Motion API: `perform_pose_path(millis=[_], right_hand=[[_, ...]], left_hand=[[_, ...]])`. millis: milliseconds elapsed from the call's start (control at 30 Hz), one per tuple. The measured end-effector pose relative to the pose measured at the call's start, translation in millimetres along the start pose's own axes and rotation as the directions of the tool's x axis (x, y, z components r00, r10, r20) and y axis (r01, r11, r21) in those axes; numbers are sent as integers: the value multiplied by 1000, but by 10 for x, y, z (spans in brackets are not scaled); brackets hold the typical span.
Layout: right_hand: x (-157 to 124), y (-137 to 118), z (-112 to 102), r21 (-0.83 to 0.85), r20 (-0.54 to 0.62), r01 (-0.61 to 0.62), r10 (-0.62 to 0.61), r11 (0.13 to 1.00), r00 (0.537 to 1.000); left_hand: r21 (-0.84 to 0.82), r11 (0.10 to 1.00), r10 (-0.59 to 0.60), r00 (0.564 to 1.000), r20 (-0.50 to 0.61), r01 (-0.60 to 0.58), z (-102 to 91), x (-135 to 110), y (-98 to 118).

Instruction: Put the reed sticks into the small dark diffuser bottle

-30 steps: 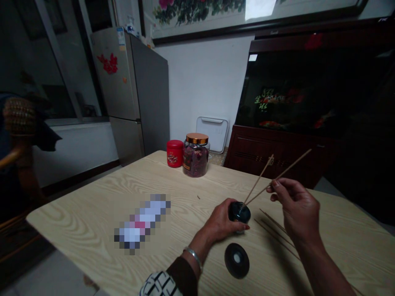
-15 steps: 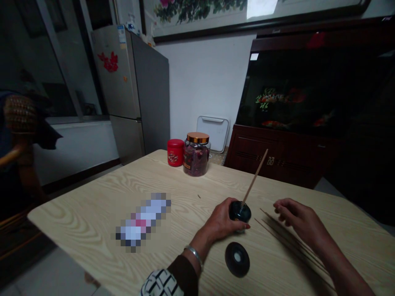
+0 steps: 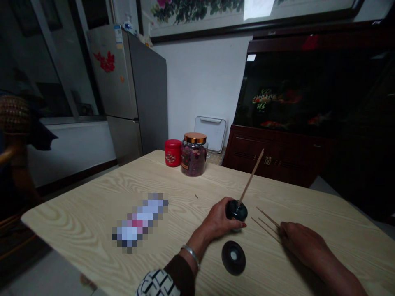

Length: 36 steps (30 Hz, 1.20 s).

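Observation:
My left hand (image 3: 217, 222) is wrapped round a small dark round jar (image 3: 236, 211) standing on the wooden table (image 3: 92, 218). One thin wooden stick (image 3: 250, 178) stands slanted in the jar. The jar's black lid (image 3: 233, 257) lies flat just in front of it. My right hand (image 3: 300, 242) rests low on the table, fingers curled over a few loose sticks (image 3: 266, 223) lying to the right of the jar. Whether the fingers grip a stick is not visible.
A red tin (image 3: 173, 152) and a glass jar with a copper lid (image 3: 194, 154) stand at the table's far edge. A blurred flat packet (image 3: 138, 222) lies at the left-centre. A fridge (image 3: 129, 86) and a dark fish tank cabinet (image 3: 296, 119) stand behind.
One second ago my right hand held a second stick up by the jar; it has since come down to the loose sticks on the table. One stick stays in the jar. Left hand unmoved.

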State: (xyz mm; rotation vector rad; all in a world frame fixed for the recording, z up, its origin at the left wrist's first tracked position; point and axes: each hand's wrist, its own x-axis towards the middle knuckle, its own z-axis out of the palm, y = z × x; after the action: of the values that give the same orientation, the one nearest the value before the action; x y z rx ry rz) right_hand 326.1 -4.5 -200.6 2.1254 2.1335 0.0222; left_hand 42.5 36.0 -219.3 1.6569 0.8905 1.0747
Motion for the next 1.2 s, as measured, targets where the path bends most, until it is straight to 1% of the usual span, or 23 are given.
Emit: perform_pose_path(millis=[100, 167, 300, 367, 433, 500, 533, 600, 633, 667, 700, 733, 767, 800, 867, 900, 933, 1000, 1100, 1200], right_hand=[[39, 11, 17, -29, 9, 21, -21, 999, 1000], [23, -18, -23, -23, 9, 30, -30, 999, 1000], [-77, -142, -242, 39, -46, 33, -32, 999, 998], [-117, -194, -378, 93, -104, 34, -24, 995, 994], [-129, -221, -502, 176, -195, 57, -22, 983, 981], [-118, -235, -610, 309, -322, 117, -12, 944, 947], [-110, -247, -660, 386, -392, 147, 18, 911, 920], [-99, -292, -758, 559, -517, 194, 156, 806, 842], [-98, -329, -807, 648, -559, 226, 253, 728, 789], [-98, -374, -853, 728, -579, 271, 353, 630, 735], [-99, -423, -896, 791, -577, 331, 447, 515, 683], [-97, -472, -935, 829, -559, 401, 526, 390, 641], [-93, -518, -970, 843, -526, 468, 588, 265, 615], [-84, -556, -999, 841, -485, 521, 634, 149, 602], [-57, -610, -1046, 812, -399, 583, 687, -44, 608], [-41, -627, -1064, 792, -365, 600, 697, -116, 617], [-25, -639, -1080, 773, -342, 612, 703, -168, 624], [2, -663, -1105, 744, -329, 633, 706, -215, 627], [26, -718, -1119, 738, -343, 636, 684, -228, 643], [44, -796, -1096, 752, -380, 630, 653, -194, 655]], left_hand=[[14, 1000, -15, 1000, 1, 15, -4, -6, 18], [26, 999, -19, 1000, -5, 19, -5, -6, 25], [47, 999, -17, 1000, -12, 17, -15, 0, 40], [50, 999, -14, 1000, -7, 14, -23, -1, 49], [50, 999, -5, 1000, -8, 5, -28, -6, 56], [50, 999, 5, 1000, -10, -4, -28, -11, 57], [50, 999, 6, 1000, -9, -5, -27, -13, 55], [40, 999, 1, 1000, -5, -1, -21, -13, 43], [32, 999, 0, 1000, -4, 0, -18, -11, 33], [26, 1000, -1, 1000, -3, 1, -14, -7, 22], [20, 1000, 0, 1000, -2, 0, -12, -4, 10], [18, 1000, 3, 1000, -1, -3, -10, 0, -1], [22, 1000, 8, 1000, -4, -8, -9, 3, -11], [29, 1000, 12, 1000, -6, -12, -9, 5, -19], [43, 999, 15, 1000, -13, -14, -11, 6, -27], [49, 999, 15, 1000, -16, -14, -12, 5, -26], [56, 998, 12, 1000, -17, -11, -14, 3, -22], [68, 998, 0, 1000, -16, 1, -19, 0, -7], [76, 997, -18, 1000, -14, 19, -25, -4, 20], [67, 997, -25, 1000, -14, 26, -27, -5, 37]])
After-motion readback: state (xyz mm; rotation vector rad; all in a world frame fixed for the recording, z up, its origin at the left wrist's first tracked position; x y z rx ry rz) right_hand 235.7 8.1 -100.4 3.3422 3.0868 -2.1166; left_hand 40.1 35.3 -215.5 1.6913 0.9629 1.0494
